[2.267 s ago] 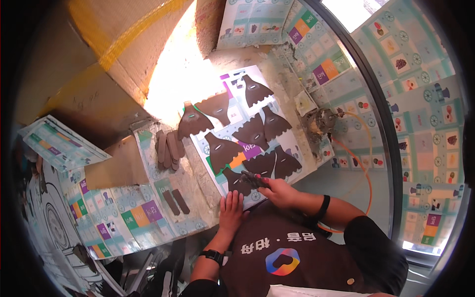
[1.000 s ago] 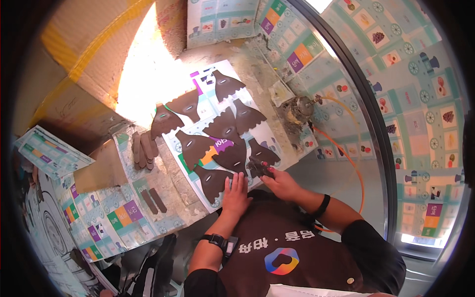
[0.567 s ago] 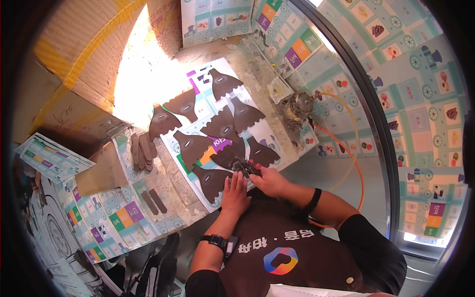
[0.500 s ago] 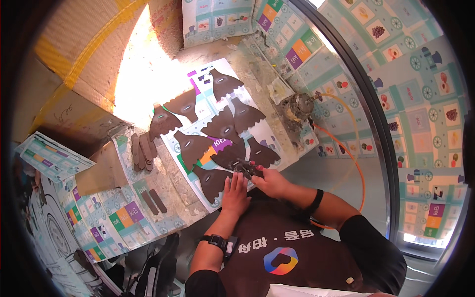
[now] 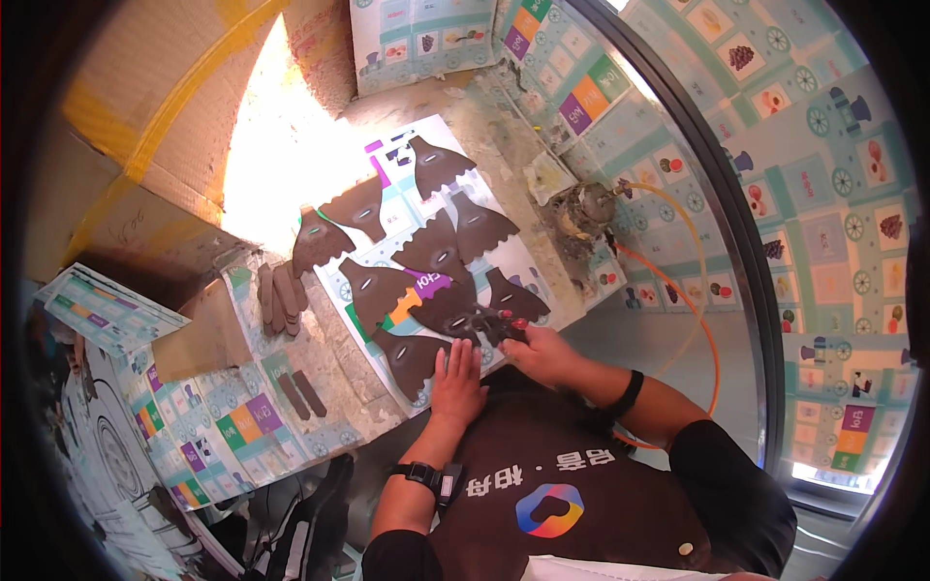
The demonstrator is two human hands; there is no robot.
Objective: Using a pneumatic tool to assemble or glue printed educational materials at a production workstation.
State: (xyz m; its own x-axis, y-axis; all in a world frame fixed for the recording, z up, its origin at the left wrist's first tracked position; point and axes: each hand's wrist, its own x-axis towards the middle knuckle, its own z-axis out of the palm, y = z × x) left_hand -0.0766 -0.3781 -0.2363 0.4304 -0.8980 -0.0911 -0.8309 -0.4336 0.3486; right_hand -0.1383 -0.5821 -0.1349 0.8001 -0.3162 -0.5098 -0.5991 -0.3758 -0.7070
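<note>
My right hand is closed round a dark spray gun with red knobs. Its front end is over a dark brown leather-like piece with a scalloped edge and a slot. My left hand lies with fingers stretched out at the near edge of the board, fingertips beside that piece. Left of those fingertips is another brown piece. Several more such pieces, among them one piece at the far end, are spread over the printed sheet. My palm hides part of the near edge.
Brown strips lie left of the sheet, with two shorter strips nearer me. A metal pot stands at the right, joined to an orange hose and a yellowish hose. Cardboard boxes rise at the left.
My right hand and the spray gun have shifted slightly to the right. My left hand has moved only a little, its fingers still stretched out.
</note>
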